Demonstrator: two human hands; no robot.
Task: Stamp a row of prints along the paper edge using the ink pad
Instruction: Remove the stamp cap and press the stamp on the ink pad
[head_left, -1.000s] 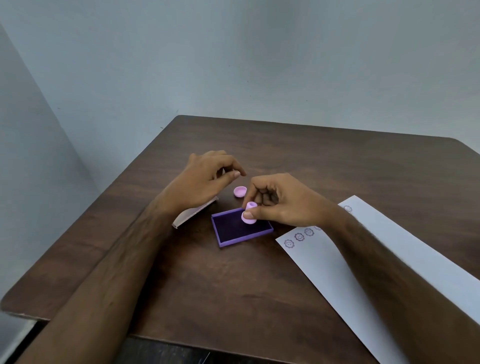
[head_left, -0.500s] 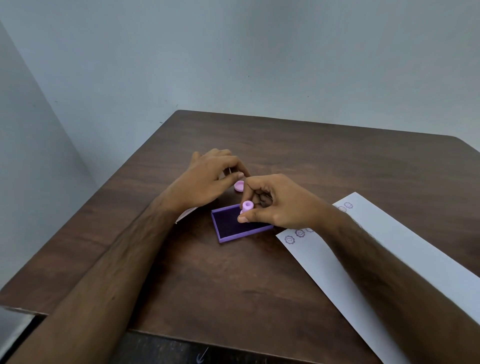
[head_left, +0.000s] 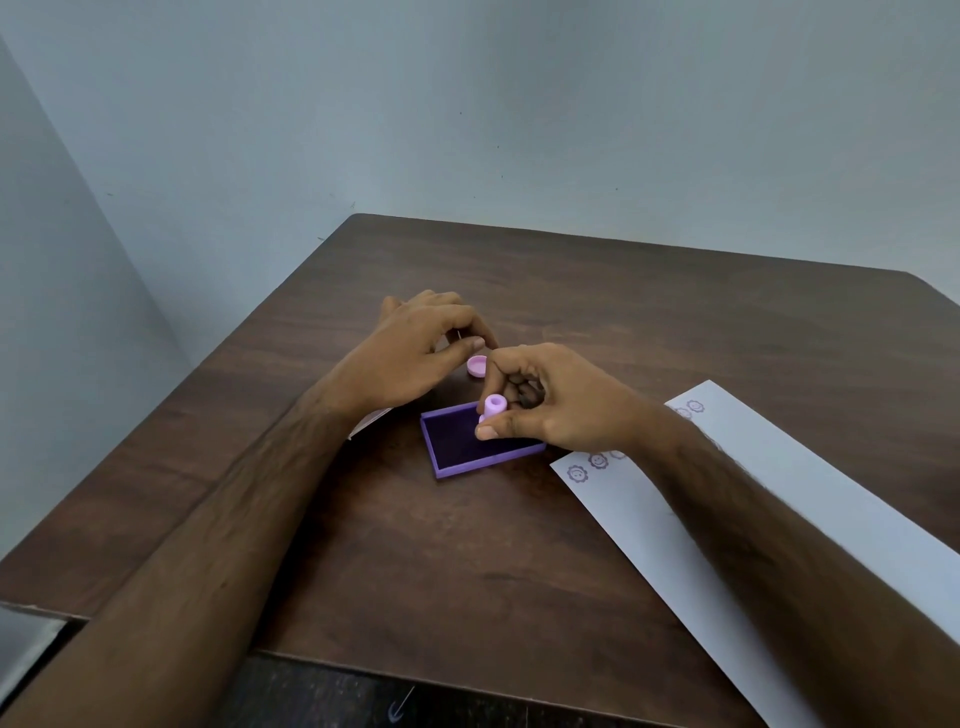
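Stamp (head_left: 494, 406) within right-hand (head_left: 561, 402) grip

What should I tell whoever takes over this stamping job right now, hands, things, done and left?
Right hand: pinching the pink stamp over the purple ink pad, at its far right part.
Left hand: fingers curled just left of the pad, over a white lid-like piece; whether it grips anything cannot be told.
Pink cap lies on the table behind the pad.
Paper strip lies to the right.
Done: several flower-face prints along its far edge; some are hidden by the forearm.
Left: ink the stamp, continue the row.
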